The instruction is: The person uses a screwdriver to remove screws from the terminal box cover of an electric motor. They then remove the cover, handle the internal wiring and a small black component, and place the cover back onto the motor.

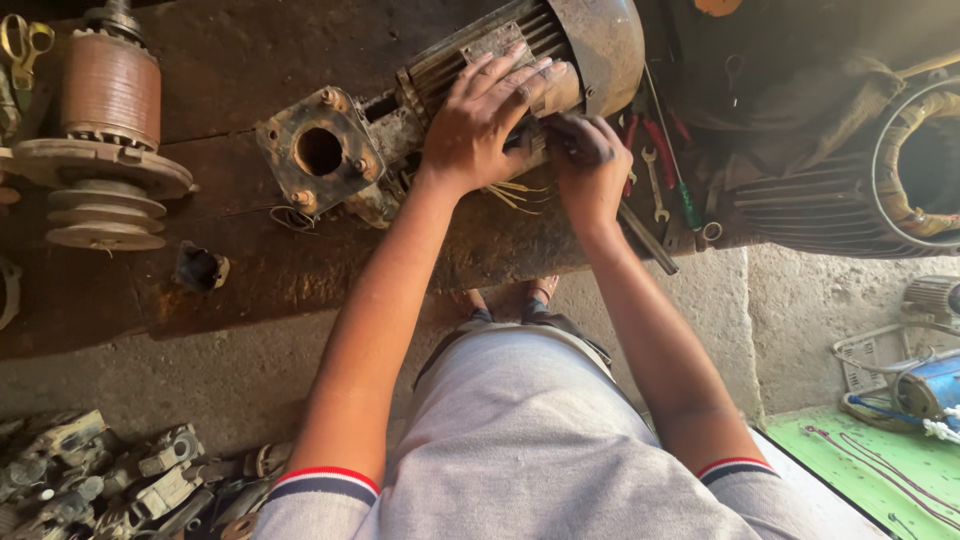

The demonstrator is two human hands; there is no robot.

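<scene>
Resting flat on the ribbed casing of a rusty electric motor [470, 90], the left hand [480, 120] has its fingers spread and open across the fins. The right hand [588, 165] sits just beside it, touching the motor's lower side, with its fingers curled in against the casing; whether they pinch anything I cannot tell, as the fingertips are dark with grease and partly hidden. The motor lies on its side across a worn wooden tabletop [250, 270], its square flange [318, 152] with a round opening facing left. Thin pale wires [515, 195] stick out beneath the left hand. Right of the hands lie a small spanner [655, 185] and red-handled tools [660, 140]. A copper-coloured rotor with a stepped pulley [105, 150] stands at the far left of the tabletop. Another ribbed motor housing [850, 190] lies at the right edge.
</scene>
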